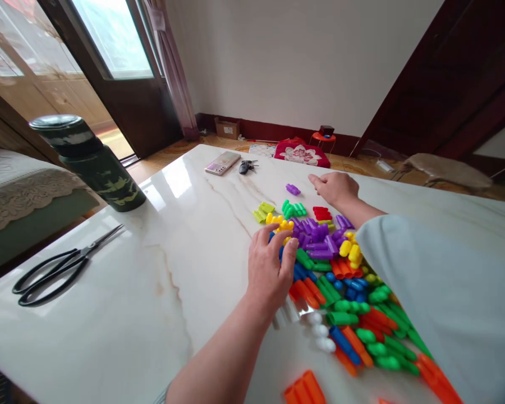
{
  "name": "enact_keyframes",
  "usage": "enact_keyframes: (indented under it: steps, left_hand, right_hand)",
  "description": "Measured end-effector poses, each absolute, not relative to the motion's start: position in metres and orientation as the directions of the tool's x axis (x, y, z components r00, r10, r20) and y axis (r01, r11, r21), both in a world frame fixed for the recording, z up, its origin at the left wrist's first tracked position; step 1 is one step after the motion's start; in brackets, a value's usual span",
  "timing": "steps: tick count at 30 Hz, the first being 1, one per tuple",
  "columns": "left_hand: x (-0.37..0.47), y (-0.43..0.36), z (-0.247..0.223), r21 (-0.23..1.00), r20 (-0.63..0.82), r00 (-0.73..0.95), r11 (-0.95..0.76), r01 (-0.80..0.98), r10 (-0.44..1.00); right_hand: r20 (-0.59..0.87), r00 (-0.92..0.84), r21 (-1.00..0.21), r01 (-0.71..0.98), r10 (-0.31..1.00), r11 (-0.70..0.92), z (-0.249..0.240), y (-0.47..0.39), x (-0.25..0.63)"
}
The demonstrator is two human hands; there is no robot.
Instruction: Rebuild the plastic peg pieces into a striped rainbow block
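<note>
- The purple pile (315, 231) of little plastic tubes sits on the shiny marble-look table (151, 241), with other colors all around it.
- The left hand (272, 264) is just left of the purple pile. Its fingers are bent and spread apart, over the yellow bumpy pieces (278, 220). I see nothing pinched in it.
- The right hand (336, 188) is past the purple pile, on the far side. Its fingers curl in, and I cannot tell if they hold anything.
- The lone purple piece (293, 189) lies past the purple pile too, near the right hand but not touching it.
- To do this well, I think the left hand should press softly, so the yellow bumpy pieces don't roll into the purple pile.
- It's best to pinch one piece at a time, by its sides.
- The gray-blue sleeve (404, 269) hides some pieces to the right of the purple pile. Keeping that arm up should stop it from dragging them.
- The black-handled scissors (85, 255) lie well left of the purple pile, safely out of the way.
</note>
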State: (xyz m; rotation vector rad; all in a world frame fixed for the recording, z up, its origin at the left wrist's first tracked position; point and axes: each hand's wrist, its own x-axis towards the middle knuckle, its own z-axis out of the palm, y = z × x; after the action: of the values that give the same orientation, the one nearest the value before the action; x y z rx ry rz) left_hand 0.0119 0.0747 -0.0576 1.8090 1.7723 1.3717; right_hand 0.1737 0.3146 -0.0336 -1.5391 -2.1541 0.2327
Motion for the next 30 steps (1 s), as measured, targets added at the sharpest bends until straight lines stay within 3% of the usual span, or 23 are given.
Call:
enact_keyframes:
  steps: [2,7,13,17,20,24,27,30]
  left_hand:
    - [0.011,0.075,-0.057,0.737,0.425,-0.223,-0.192,0.648,0.878]
    - [0.011,0.077,-0.059,0.734,0.386,-0.343,-0.061,0.676,0.856]
    - [0.012,0.080,-0.064,0.767,0.270,-0.371,0.035,0.641,0.889]
    - [0.011,0.079,-0.063,0.768,0.286,-0.344,0.001,0.641,0.894]
    - [0.009,0.078,-0.063,0.758,0.314,-0.314,-0.037,0.651,0.896]
    - [0.010,0.079,-0.066,0.717,0.347,-0.264,-0.073,0.693,0.900]
    - [0.011,0.080,-0.067,0.674,0.384,-0.188,-0.135,0.727,0.904]
    - [0.011,0.080,-0.068,0.642,0.401,-0.110,-0.193,0.742,0.909]
  right_hand:
    - [0.255,-0.177,-0.370,0.891,0.950,0.265,-0.034,0.313,0.152]
    - [0.088,-0.549,-0.400,0.744,0.831,0.535,-0.042,0.299,0.094]
    - [-0.004,-0.749,-0.380,0.614,0.662,0.692,-0.024,0.248,0.071]
    - [0.065,-0.798,-0.597,0.450,0.599,0.664,0.000,0.213,0.092]
    - [0.199,-0.647,-0.730,0.403,0.736,0.552,0.007,0.207,0.145]
    - [0.309,-0.234,-0.602,0.702,0.922,0.380,-0.015,0.222,0.253]
    - [0.164,0.004,-0.545,0.834,0.987,0.087,-0.045,0.221,0.311]
    - [0.124,-0.007,-0.664,0.743,0.992,0.088,-0.065,0.200,0.322]
